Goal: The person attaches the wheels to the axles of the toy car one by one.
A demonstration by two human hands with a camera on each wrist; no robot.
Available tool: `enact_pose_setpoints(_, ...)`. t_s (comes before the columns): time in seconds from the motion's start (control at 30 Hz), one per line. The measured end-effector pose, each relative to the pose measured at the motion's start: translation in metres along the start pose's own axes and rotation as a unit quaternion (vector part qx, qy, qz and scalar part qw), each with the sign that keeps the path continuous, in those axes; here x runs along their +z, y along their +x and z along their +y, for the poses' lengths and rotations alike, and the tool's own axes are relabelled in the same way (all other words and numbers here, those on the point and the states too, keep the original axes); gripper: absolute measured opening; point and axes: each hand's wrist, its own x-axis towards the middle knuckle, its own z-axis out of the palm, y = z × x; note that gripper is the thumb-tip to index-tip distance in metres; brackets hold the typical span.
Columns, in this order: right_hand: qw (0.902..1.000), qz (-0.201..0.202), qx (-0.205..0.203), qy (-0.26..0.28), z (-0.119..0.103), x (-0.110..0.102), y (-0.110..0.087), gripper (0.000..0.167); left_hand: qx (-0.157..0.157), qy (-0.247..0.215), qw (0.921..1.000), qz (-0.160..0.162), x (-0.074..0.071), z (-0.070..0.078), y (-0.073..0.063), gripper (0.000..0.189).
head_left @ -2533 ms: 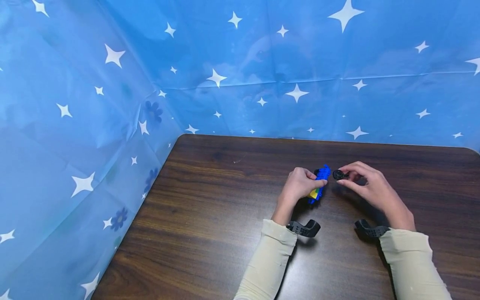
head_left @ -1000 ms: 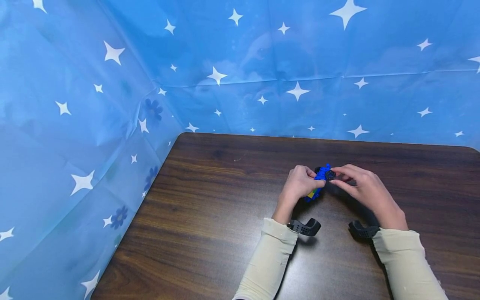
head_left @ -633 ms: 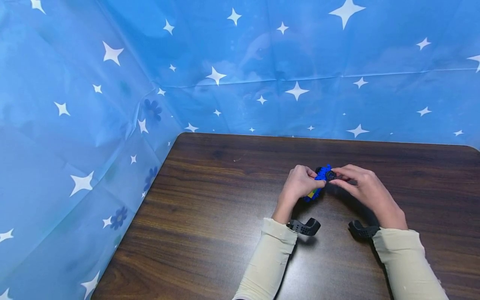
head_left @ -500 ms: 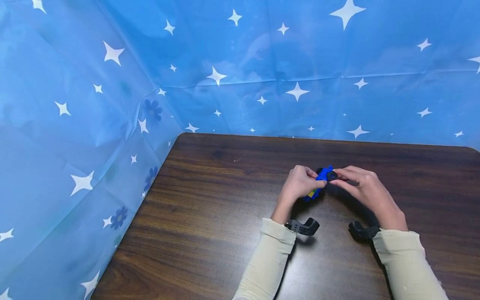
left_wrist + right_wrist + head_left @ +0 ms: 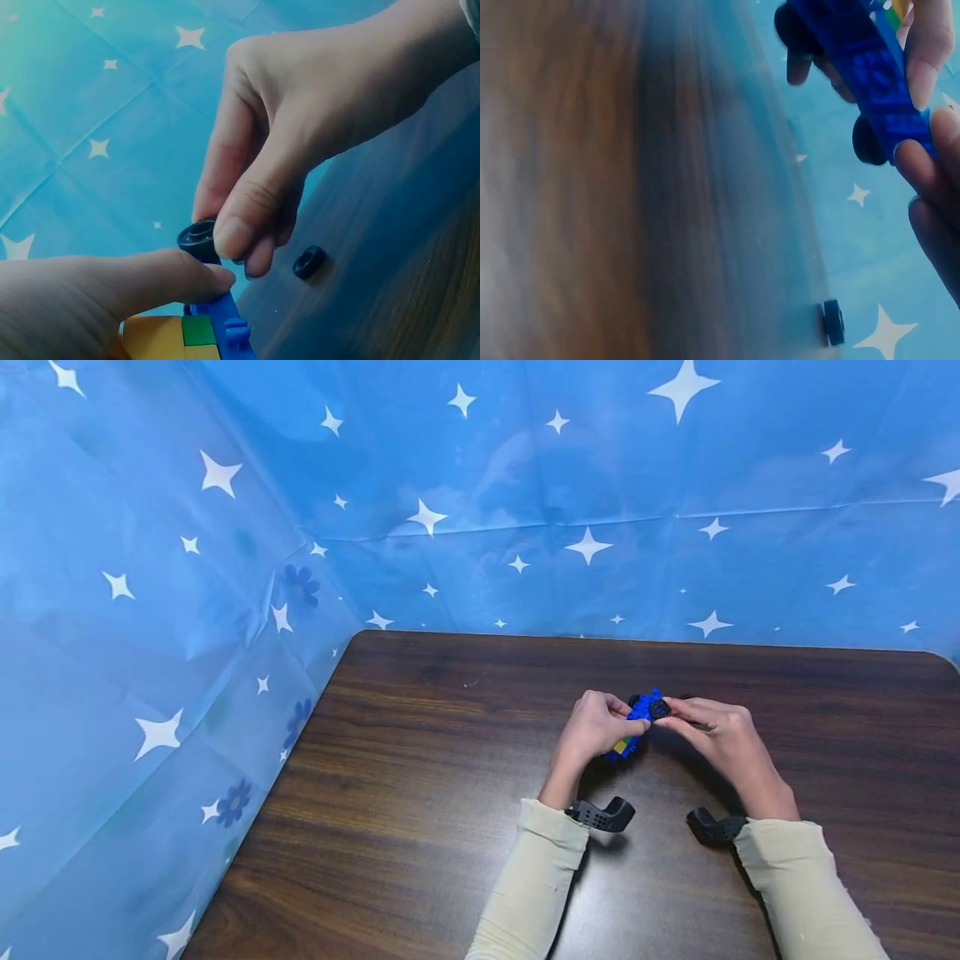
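My left hand holds a blue toy car by its sides, a little above the table. Yellow and green bricks sit on top of its blue base. In the right wrist view the car's underside faces the camera, with two black wheels along the far side. My right hand pinches another black wheel between thumb and fingers, against the car's near right side. Whether this wheel is seated on its axle cannot be made out. The left thumb lies right beside the wheel.
One loose black wheel stands on the dark wooden table beyond the right hand. Blue star-patterned cloth hangs along the table's back and left edges. A black wrist camera mount juts from each wrist.
The right hand has moved left, bringing its wheel from a gap beside the car up against the car's side. Over the last second, both hands have barely shifted.
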Motion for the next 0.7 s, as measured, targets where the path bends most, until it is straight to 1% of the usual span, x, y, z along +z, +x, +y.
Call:
enact_pose_setpoints(0.2,0.9991,0.042,-0.007,0.002,0.0010,0.0068,-0.0029,0.044,-0.003,-0.005,1.0000,0.006,0.0012,-0.0001,0.0000,0.026)
enact_pose_setpoints(0.33,0.9981,0.062,0.000,0.006,-0.0003,0.0091,-0.0033,0.045,0.001,-0.006,1.0000,0.006,0.0023,0.0001,0.0004,0.027)
enact_pose_setpoints(0.5,0.9980,0.063,0.008,0.009,-0.0001,0.0098,-0.0034,0.043,0.008,-0.003,0.9999,0.013,0.0029,0.0013,-0.0002,0.028)
enact_pose_setpoints(0.7,0.9980,0.058,0.014,0.018,0.0017,0.0101,-0.0047,0.042,0.005,0.008,0.9998,0.016,0.0032,0.0034,-0.0018,0.028)
